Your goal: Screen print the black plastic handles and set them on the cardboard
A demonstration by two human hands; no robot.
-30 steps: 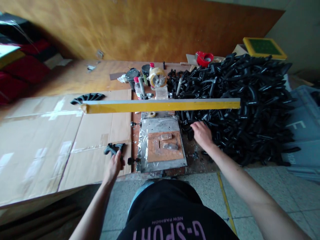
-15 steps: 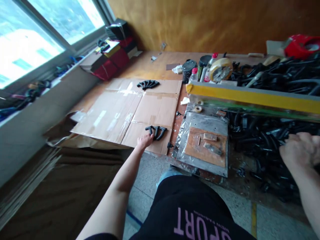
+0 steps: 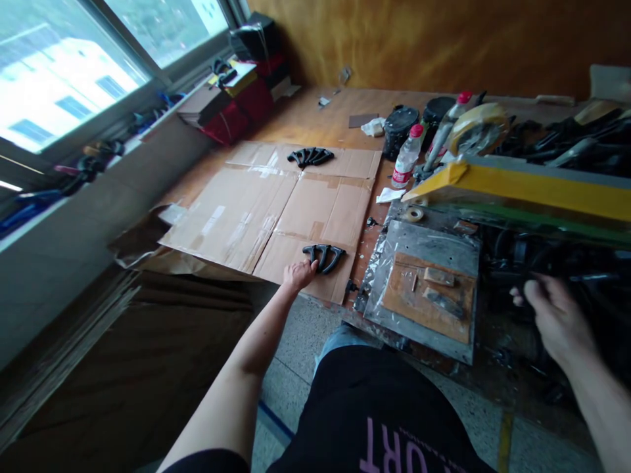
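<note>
On the cardboard sheet (image 3: 320, 203), my left hand (image 3: 300, 272) rests at the near edge, its fingers closed on the left end of a small row of black curved parts (image 3: 325, 258), which look like handles. A second fanned group of similar black parts (image 3: 310, 156) lies farther back on the cardboard. My right hand (image 3: 555, 309) is over the dark pile of black parts (image 3: 566, 259) at the right. Its fingers are curled around something dark that merges with the pile, so its shape is unclear.
A metal plate (image 3: 394, 236) with a brown board (image 3: 409, 299) and small blocks lies between the hands. Behind it stand a plastic bottle (image 3: 407, 157), a black tub (image 3: 400, 131) and a tape roll (image 3: 480, 128). A yellow-taped divider (image 3: 532, 192) crosses the right side.
My right hand has moved left and slightly down over the pile. My left hand stays at the near row of black parts. The view has swung to the left.
</note>
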